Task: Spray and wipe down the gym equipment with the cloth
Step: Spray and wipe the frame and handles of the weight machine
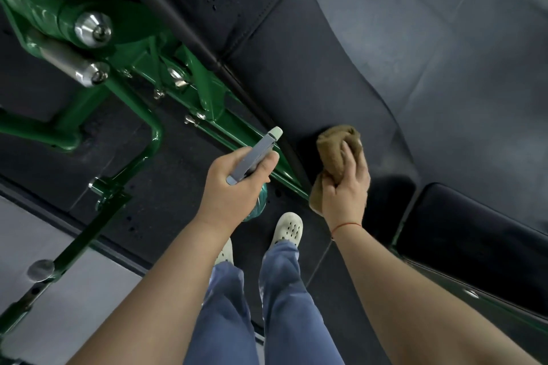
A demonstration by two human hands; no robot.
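Note:
A black padded bench pad of a green-framed gym machine runs across the middle of the view, with spray droplets on its upper part. My right hand grips a bunched brown cloth and presses it against the pad's lower edge. My left hand holds a spray bottle by its grey trigger head, nozzle pointing up toward the pad; the greenish bottle body hangs below my hand, mostly hidden.
The green steel frame with chrome pins and bolts fills the left side. A second black pad lies at the lower right. My legs in blue trousers and white perforated shoes stand on dark floor mats.

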